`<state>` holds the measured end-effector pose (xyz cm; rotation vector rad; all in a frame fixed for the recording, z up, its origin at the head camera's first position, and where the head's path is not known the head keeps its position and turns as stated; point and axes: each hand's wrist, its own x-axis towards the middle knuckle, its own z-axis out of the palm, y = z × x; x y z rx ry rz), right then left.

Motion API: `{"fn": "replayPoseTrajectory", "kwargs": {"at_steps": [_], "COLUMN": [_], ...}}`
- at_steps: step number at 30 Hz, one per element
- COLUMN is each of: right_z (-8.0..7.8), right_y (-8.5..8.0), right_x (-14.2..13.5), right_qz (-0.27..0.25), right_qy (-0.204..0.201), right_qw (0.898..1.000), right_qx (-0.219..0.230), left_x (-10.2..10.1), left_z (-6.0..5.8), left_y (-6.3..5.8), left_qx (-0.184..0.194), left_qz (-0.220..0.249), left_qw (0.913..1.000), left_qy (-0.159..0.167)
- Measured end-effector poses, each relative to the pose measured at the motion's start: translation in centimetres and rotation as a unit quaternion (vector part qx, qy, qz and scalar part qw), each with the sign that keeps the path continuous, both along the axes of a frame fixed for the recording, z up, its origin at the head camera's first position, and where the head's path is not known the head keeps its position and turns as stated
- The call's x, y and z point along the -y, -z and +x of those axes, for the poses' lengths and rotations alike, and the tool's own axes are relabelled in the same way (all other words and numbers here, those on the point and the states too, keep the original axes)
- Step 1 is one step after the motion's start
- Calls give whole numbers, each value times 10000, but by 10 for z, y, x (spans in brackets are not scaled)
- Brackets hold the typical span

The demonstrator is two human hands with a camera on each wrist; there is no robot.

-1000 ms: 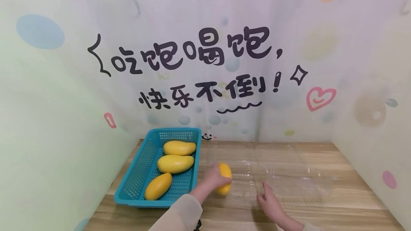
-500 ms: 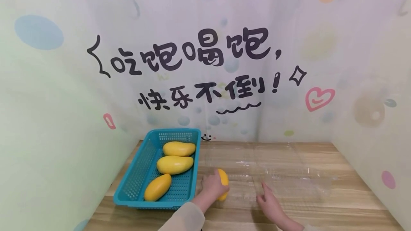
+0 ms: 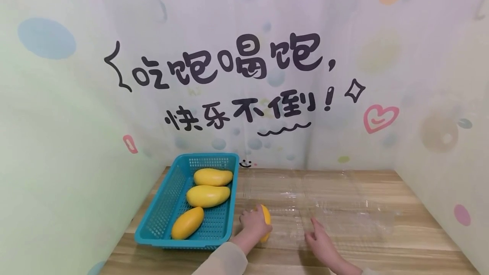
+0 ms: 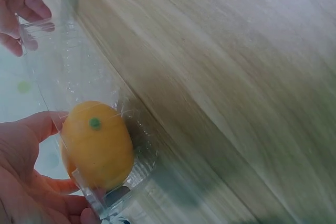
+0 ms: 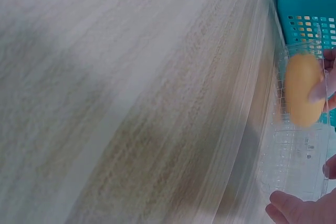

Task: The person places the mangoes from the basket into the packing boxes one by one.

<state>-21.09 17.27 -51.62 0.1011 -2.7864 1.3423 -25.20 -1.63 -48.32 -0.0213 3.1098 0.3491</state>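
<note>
The left hand (image 3: 255,225) grips a mango (image 4: 98,148) at the left end of a clear box (image 3: 286,226), lower middle of the head view; the right hand (image 3: 322,244) holds the box's other end between thumb and fingers. Whether the mango touches the box floor cannot be told. To seat it well, the left hand should lower it level and release only once it bears its own weight; light pressure from the right should steady the thin walls. The basket (image 3: 198,244), holding three mangoes (image 3: 208,196), crowds the left hand's left side, so lifting straight up looks safer. Faint clear plastic (image 3: 355,217) at right could snag; the desk (image 3: 420,249) toward lower right offers more room.
</note>
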Motion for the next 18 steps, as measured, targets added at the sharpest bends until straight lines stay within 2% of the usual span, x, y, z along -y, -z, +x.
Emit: {"fn": "replayPoseTrajectory", "kwargs": {"at_steps": [8, 14, 18], "right_z": [0, 0, -1], "right_y": [0, -1, -1], "right_x": [0, 0, 0], "right_qz": [-16, -84, -226], "right_qy": [-5, -24, -51], "right_qw": [9999, 9998, 9995], "right_qx": [105, 179, 234], "left_x": [-2, -1, -2], "left_z": [-1, -1, 1], "left_y": [5, 3, -4], "left_qx": [10, 118, -202], "left_qz": [68, 75, -79], "left_qw": [10000, 9999, 9997], "left_qy": [-64, -24, 125]}}
